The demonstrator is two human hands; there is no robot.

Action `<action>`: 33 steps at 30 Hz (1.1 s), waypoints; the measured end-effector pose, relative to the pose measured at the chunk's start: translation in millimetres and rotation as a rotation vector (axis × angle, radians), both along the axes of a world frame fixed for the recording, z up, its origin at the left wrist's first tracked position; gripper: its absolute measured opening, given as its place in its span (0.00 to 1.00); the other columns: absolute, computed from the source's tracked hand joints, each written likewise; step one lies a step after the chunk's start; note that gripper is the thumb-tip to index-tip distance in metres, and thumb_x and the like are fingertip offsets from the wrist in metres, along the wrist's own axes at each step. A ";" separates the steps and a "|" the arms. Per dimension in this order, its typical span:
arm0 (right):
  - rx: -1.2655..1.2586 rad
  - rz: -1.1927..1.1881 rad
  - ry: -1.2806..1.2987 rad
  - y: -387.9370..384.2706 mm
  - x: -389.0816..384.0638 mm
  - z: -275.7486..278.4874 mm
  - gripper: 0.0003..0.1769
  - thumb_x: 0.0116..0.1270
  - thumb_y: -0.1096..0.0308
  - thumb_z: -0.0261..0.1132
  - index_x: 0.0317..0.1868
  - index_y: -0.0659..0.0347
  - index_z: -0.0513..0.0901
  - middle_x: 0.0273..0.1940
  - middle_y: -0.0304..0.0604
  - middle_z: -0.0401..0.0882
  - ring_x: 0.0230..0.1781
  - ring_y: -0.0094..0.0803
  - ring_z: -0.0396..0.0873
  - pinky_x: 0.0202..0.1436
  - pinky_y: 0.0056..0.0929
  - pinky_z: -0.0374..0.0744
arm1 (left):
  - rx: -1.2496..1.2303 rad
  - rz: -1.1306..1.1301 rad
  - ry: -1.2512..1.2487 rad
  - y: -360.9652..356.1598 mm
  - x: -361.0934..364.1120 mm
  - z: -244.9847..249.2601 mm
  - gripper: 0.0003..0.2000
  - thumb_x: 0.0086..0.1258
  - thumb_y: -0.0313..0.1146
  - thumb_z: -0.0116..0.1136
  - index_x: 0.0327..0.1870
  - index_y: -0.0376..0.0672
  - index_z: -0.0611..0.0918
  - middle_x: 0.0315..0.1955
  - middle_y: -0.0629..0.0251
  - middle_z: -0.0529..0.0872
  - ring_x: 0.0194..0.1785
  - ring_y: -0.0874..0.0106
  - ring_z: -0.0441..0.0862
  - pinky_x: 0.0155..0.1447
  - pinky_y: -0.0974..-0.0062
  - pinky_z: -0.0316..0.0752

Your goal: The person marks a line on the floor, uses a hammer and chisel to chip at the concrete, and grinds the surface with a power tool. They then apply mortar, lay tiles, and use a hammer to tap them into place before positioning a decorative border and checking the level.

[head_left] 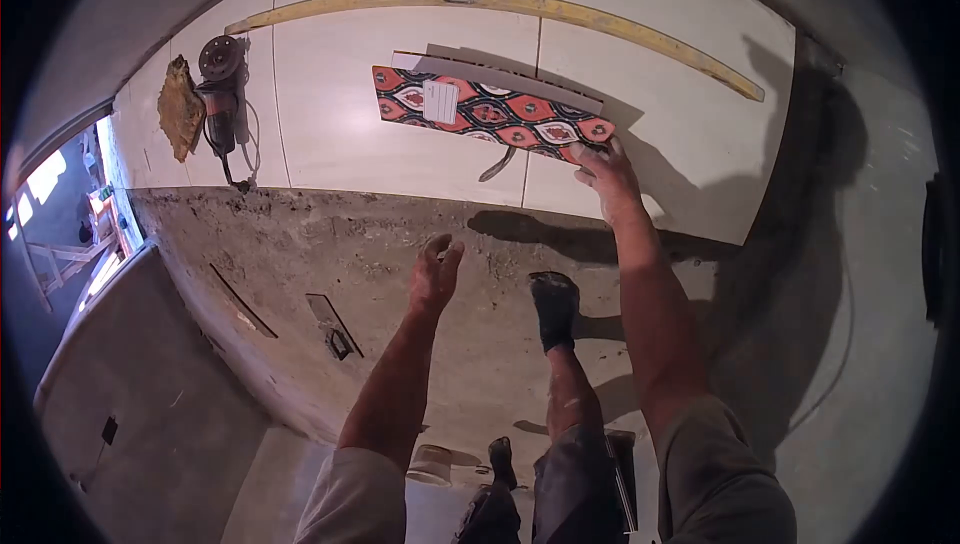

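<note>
Red-and-black patterned long flat box (487, 109) with a white label, lying across the pale glossy floor tiles (400, 154), resting right against a white strip (500, 74) just behind it. Clamping down on its right end with the right hand (603, 172), fingers curling over the corner and pressing on it. Hanging the left hand (434, 274) in the air over the rough grey mortar bed (300, 244), fingers loosely together and a bit curled, gripping nothing. Planting one dark-socked foot (555, 309) on that mortar while stretching forward.

Probably risking a pivot here: holding such a long piece by one end only, so possibly swinging or sliding on the slick tile and slipping out of the grip. Maybe also losing balance, leaning that far off an uneven surface with the free hand touching nothing.

Leaving the black angle grinder (222, 94) and its cord well off to the left, just beside a brown rag (181, 106), with a long yellow straightedge (560, 9) lying beyond the box.
</note>
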State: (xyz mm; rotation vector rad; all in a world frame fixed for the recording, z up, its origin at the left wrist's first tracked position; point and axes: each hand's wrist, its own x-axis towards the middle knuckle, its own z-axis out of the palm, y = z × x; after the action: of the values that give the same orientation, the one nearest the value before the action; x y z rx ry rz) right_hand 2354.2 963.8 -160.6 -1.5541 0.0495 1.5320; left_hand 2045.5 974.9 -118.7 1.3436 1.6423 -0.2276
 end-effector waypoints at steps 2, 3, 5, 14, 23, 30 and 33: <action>-0.011 -0.005 -0.039 -1.1 0.3 2.4 0.41 0.51 0.54 0.70 0.63 0.57 0.62 0.58 0.42 0.67 0.56 0.33 0.69 0.54 0.37 0.71 | 0.023 -0.012 -0.005 -1.8 -0.5 2.1 0.28 0.64 0.48 0.54 0.55 0.30 0.74 0.46 0.48 0.81 0.44 0.65 0.81 0.52 0.70 0.73; -0.034 -0.008 -0.062 -1.7 0.7 4.4 0.42 0.50 0.53 0.71 0.63 0.57 0.62 0.58 0.42 0.68 0.57 0.33 0.69 0.54 0.36 0.71 | -0.007 -0.004 0.004 -0.7 2.4 6.1 0.26 0.65 0.48 0.54 0.54 0.31 0.75 0.48 0.46 0.79 0.49 0.60 0.79 0.54 0.67 0.72; -0.063 -0.032 -0.122 -6.0 -0.6 6.9 0.45 0.48 0.53 0.72 0.64 0.59 0.60 0.57 0.45 0.68 0.57 0.34 0.69 0.54 0.36 0.71 | -0.037 0.000 0.014 -0.8 5.9 13.0 0.25 0.65 0.47 0.53 0.53 0.32 0.75 0.50 0.45 0.78 0.53 0.55 0.77 0.57 0.64 0.71; -0.200 0.154 -0.388 -109.1 -3.0 34.4 0.42 0.50 0.51 0.71 0.60 0.66 0.66 0.50 0.54 0.74 0.50 0.35 0.75 0.49 0.31 0.74 | -0.018 -0.043 -0.027 -8.8 -2.6 76.9 0.25 0.65 0.46 0.53 0.53 0.33 0.75 0.50 0.46 0.78 0.55 0.56 0.76 0.58 0.65 0.70; -0.590 0.351 -0.515 -334.3 -57.7 192.3 0.33 0.53 0.47 0.65 0.51 0.66 0.75 0.46 0.53 0.78 0.49 0.45 0.77 0.51 0.39 0.74 | -0.075 -0.069 -0.094 -31.3 -36.8 206.0 0.25 0.64 0.44 0.55 0.54 0.31 0.75 0.45 0.53 0.82 0.43 0.69 0.81 0.49 0.74 0.74; -0.468 0.078 -0.641 -501.5 -220.2 380.4 0.25 0.53 0.50 0.64 0.44 0.61 0.80 0.43 0.52 0.80 0.46 0.45 0.77 0.52 0.41 0.74 | -0.148 -0.310 -0.242 -74.2 -85.6 311.1 0.18 0.68 0.43 0.50 0.53 0.41 0.75 0.34 0.66 0.80 0.31 0.76 0.80 0.29 0.79 0.69; -0.615 -0.166 -0.562 -564.4 -305.1 419.1 0.27 0.54 0.48 0.62 0.45 0.62 0.79 0.43 0.54 0.80 0.46 0.48 0.77 0.52 0.42 0.74 | -0.132 -0.414 -0.205 -111.9 -88.1 349.4 0.16 0.68 0.43 0.50 0.50 0.43 0.75 0.34 0.68 0.79 0.27 0.75 0.76 0.28 0.75 0.69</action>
State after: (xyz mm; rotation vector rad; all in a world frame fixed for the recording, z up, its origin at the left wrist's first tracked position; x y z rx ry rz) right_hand 2049.1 399.5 258.5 -2.3541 0.3449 0.9406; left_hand 1957.5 863.0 230.7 1.5392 1.1495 -0.4197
